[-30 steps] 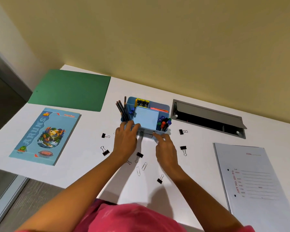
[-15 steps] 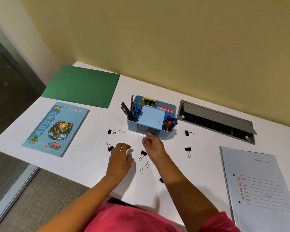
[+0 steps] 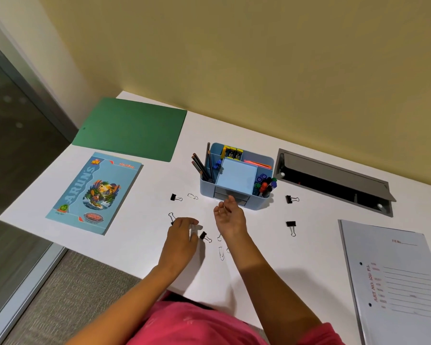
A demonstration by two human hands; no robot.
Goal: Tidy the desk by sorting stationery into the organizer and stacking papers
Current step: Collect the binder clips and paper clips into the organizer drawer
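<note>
Though blurry, "ARUN'S" notebook (image 3: 92, 192) (perhaps "NEW").

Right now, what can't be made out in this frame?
All in the head view:
The drawer is mostly behind the right hand; open or shut is unclear.
Whether that palm holds anything is too small to tell.
One binder clip lies half under the left hand; contact is hidden.
The grey file is cut off by the right and bottom edges.
One paper clip is partly behind the right wrist.
</note>
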